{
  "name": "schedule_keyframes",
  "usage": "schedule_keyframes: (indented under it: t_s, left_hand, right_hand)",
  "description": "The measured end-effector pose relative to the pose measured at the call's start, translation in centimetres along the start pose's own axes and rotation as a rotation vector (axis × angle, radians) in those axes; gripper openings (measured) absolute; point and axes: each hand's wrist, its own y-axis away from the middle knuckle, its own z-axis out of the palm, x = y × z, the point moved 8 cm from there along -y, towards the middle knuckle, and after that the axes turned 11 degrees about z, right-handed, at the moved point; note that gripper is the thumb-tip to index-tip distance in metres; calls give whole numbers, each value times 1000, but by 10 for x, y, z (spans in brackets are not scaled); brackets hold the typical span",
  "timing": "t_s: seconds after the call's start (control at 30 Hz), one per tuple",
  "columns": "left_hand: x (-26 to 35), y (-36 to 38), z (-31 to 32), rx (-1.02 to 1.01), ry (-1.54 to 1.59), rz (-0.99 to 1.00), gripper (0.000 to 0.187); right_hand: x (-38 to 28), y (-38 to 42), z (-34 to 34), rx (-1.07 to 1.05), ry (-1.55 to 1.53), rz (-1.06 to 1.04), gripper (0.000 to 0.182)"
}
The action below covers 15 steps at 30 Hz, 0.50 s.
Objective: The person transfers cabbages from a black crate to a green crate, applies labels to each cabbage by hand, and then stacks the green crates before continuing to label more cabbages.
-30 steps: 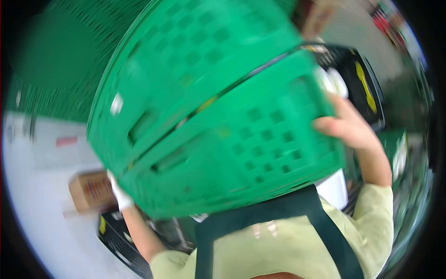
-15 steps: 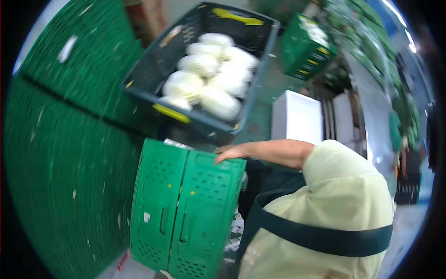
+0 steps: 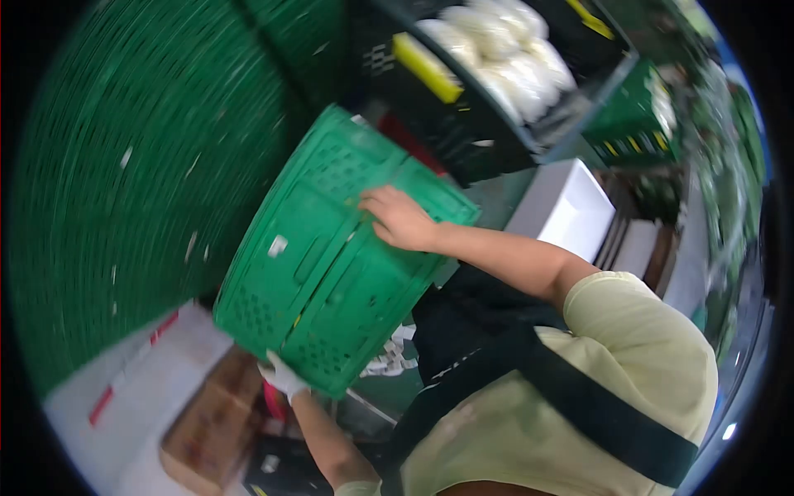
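Observation:
I hold two folded green plastic crates (image 3: 318, 273) pressed flat together and tilted, in front of my chest. My right hand (image 3: 401, 219), bare, lies on their upper edge with the fingers curled over the rim. At the lower edge, my left hand (image 3: 284, 379) in a white glove grips the crates from below. Both crates have perforated sides and handle slots; a small white sticker sits on one.
A tall stack of green crates (image 3: 141, 174) fills the left. A black crate (image 3: 430, 91) with white cabbages (image 3: 504, 50) stands above. A white box (image 3: 566, 207), another green crate (image 3: 637, 116) and a cardboard box (image 3: 211, 430) lie around me.
The crates came down from in front of my face to chest height and tilted. My right hand shifted along their top edge, and the view swung round.

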Motion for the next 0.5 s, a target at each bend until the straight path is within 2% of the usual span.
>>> schedule_keyframes:
  t_s: [0.07, 0.1, 0.13, 0.2, 0.27, 0.33, 0.37, 0.43, 0.47, 0.5]
  left_hand:
    - [23, 14, -4, 207, -151, 442, 49]
    - [48, 31, 2, 206, -169, 528, 44]
    - [85, 55, 10, 196, -191, 618, 40]
    - [132, 92, 46, -62, -154, 779, 35]
    - [141, 123, 96, -409, -76, 1004, 38]
    - [170, 132, 131, -509, -297, 1003, 48]
    - [193, 128, 139, -409, -405, 1084, 62]
    - [178, 106, 166, -410, -562, 900, 68]
    - [167, 100, 173, -412, -641, 803, 70]
    - [172, 106, 175, -386, -712, 903, 70]
  right_hand:
    - [-25, -13, 57, -167, -57, -197, 33]
    - [-33, -13, 101, -396, 70, -204, 29]
    - [-43, -14, 119, -424, 152, -276, 27]
    - [-59, -12, 145, -458, 326, -401, 24]
    - [-80, -23, 150, -667, 464, -396, 22]
    - [-106, -47, 137, -778, 502, -394, 21]
    - [-122, -58, 129, -805, 463, -406, 22]
    - [-162, -97, 89, -788, 352, -493, 21]
    - [-182, -116, 74, -687, 449, -565, 21]
    - [-201, -133, 59, -502, 472, -645, 22]
